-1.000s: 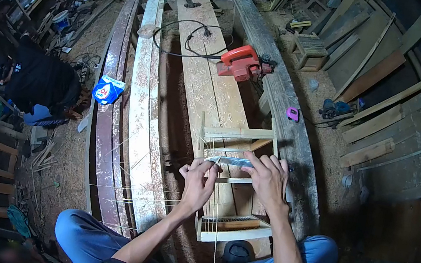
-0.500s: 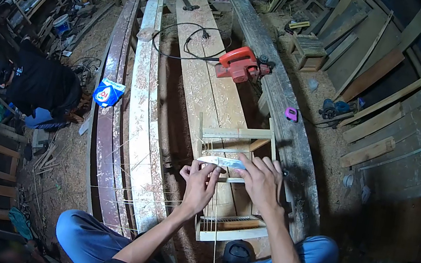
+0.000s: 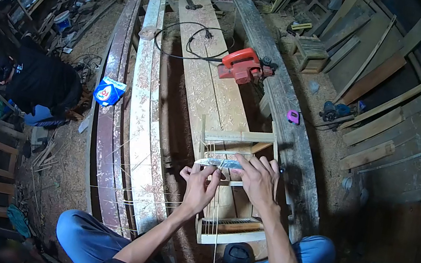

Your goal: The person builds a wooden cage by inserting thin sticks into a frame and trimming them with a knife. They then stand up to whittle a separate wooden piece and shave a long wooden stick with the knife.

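My right hand (image 3: 259, 182) is wrapped round the handle end of a knife (image 3: 219, 163), whose blade points left across a small wooden frame. Just below the blade tip, my left hand (image 3: 201, 185) is pinched on thin strips (image 3: 219, 206) that run lengthwise over the frame. The blade lies close above the left fingertips, across the strips. The wooden frame (image 3: 238, 136) rests on long planks between my knees, with a slatted crosspiece (image 3: 233, 226) near its lower end.
A red power planer (image 3: 243, 69) with a black cable lies ahead. A purple tape measure (image 3: 293, 117) sits on the right beam (image 3: 297, 152). A blue packet (image 3: 109, 92) rests on the left plank. A person in black (image 3: 42, 80) crouches at left.
The knife blade has tilted slightly and its tip has shifted a little left. Both hands keep nearly the same places. The background has shifted slightly with the camera.
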Demonstrator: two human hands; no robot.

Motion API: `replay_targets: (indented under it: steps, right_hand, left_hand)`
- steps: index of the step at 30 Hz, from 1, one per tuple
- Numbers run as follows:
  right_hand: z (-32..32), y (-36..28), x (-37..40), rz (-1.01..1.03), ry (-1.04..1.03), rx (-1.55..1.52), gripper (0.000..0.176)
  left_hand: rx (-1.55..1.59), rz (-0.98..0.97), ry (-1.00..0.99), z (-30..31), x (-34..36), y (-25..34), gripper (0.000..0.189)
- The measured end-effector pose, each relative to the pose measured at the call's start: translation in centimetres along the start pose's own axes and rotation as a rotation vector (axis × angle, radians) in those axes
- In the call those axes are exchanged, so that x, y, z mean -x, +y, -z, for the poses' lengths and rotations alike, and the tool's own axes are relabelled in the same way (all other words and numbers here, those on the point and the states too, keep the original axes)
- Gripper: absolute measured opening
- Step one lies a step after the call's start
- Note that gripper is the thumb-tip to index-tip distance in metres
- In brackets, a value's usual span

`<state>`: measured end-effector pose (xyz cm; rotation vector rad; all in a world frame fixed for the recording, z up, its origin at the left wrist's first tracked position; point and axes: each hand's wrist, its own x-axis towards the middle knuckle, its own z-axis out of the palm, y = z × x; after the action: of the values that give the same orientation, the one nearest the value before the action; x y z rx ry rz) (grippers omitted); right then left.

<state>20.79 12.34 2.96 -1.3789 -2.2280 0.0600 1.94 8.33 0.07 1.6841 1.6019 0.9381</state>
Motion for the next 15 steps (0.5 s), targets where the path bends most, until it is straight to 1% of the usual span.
replay_targets:
  steps: [2, 4, 5, 7, 9, 11, 12, 13, 14, 15]
  right_hand:
    - [0.4, -0.3, 0.2, -0.023, -0.017, 0.007, 0.039]
    - [0.6, -0.2, 0.4, -0.049, -0.035, 0.010, 0.039]
    - [0.6, 0.0, 0.5, -0.069, -0.045, 0.012, 0.038]
    - [0.9, 0.5, 0.7, -0.089, -0.058, 0.012, 0.037]
    - [2.3, 2.0, 0.7, -0.148, -0.117, 0.117, 0.034]
    - [6.8, 6.6, 0.6, -0.374, 0.158, 0.131, 0.031]
    - [7.1, 6.2, 0.5, -0.372, 0.165, 0.129, 0.031]
    - [7.2, 5.3, 0.8, -0.324, 0.122, 0.136, 0.030]
    - [7.0, 4.3, 1.3, -0.274, 0.077, 0.144, 0.029]
    - [5.8, 3.0, 1.7, -0.278, -0.006, 0.071, 0.031]
  left_hand:
    - [0.003, 0.003, -0.004, -0.2, -0.2, 0.0, 0.021]
    - [-0.021, -0.048, 0.104, -0.9, -0.2, -0.4, 0.022]
    - [-0.021, -0.047, 0.104, -1.0, -0.3, -0.5, 0.022]
    - [-0.017, -0.033, 0.040, -1.1, -0.2, -0.7, 0.020]
    - [0.015, -0.063, 0.149, -0.8, -0.3, -1.4, 0.017]
    - [0.022, -0.051, 0.140, -0.2, 0.9, -1.5, 0.014]
    - [0.020, -0.060, 0.146, -0.6, 0.9, -1.7, 0.013]
    - [0.019, -0.070, 0.148, -0.8, 0.9, -1.7, 0.013]
    - [0.028, -0.045, 0.106, -0.8, 0.7, -1.6, 0.014]
    - [0.027, -0.048, 0.109, -1.0, 0.4, -1.4, 0.014]
